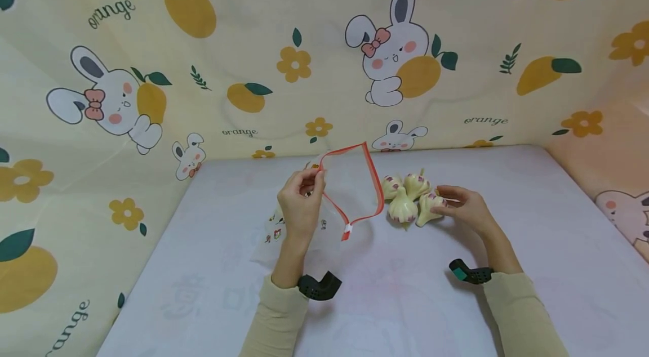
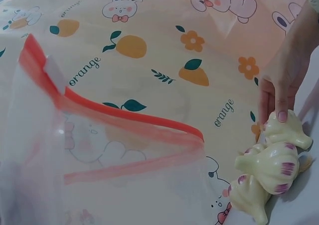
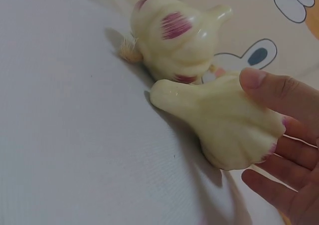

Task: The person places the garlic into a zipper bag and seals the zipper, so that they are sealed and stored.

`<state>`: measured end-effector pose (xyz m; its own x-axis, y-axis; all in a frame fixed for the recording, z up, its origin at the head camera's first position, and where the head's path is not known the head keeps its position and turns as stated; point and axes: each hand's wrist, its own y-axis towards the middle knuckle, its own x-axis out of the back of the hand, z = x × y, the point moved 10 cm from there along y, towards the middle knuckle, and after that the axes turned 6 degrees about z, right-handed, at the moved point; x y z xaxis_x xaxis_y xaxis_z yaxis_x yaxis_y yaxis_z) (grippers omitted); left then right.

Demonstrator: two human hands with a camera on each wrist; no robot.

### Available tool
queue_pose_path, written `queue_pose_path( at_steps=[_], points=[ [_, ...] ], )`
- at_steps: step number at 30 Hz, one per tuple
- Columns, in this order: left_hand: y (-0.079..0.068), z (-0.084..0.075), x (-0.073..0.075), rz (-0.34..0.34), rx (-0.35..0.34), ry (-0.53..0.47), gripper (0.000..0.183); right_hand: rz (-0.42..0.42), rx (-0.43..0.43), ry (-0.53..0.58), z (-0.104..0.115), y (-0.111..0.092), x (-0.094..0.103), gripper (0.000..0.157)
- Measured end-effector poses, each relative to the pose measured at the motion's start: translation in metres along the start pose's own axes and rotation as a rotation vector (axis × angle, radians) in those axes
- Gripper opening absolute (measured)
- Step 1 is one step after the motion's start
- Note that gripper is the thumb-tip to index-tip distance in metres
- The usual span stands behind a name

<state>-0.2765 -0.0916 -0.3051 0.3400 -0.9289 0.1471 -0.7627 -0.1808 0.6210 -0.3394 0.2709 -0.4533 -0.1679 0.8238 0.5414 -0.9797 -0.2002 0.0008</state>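
Note:
My left hand [image 1: 300, 202] pinches the rim of a clear zip bag [image 1: 276, 241] printed with small figures. Its red zip edge [image 1: 377, 182] spreads into a wide loop, and a white slider [image 2: 55, 74] shows on it in the left wrist view. On the right, my right hand [image 1: 469, 212] holds a garlic bulb [image 3: 234, 122], thumb on its near side and fingers around the root end. The bulb's stem points away from the palm. Several other pale garlic bulbs [image 1: 403, 208] with purple streaks lie clustered against it, just right of the bag's mouth.
A white-covered table [image 1: 395, 300] lies under everything. Behind it rises a cream backdrop [image 1: 324, 19] printed with rabbits and oranges. Black wrist devices [image 1: 319, 286] are worn on both wrists, beside the beige sleeves [image 1: 279, 317].

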Motion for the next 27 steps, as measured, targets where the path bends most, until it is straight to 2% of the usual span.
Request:
queue_pose_path(
  at_steps=[12, 27],
  points=[
    [-0.0012, -0.0054, -0.0019, 0.007, -0.02, 0.003, 0.014, 0.01, 0.013, -0.046, -0.002, 0.0007, -0.0015, 0.06],
    [-0.0012, -0.0043, -0.002, 0.007, -0.018, 0.023, 0.014, 0.011, 0.004, -0.06, -0.0025, 0.002, -0.0015, 0.058]
  ],
)
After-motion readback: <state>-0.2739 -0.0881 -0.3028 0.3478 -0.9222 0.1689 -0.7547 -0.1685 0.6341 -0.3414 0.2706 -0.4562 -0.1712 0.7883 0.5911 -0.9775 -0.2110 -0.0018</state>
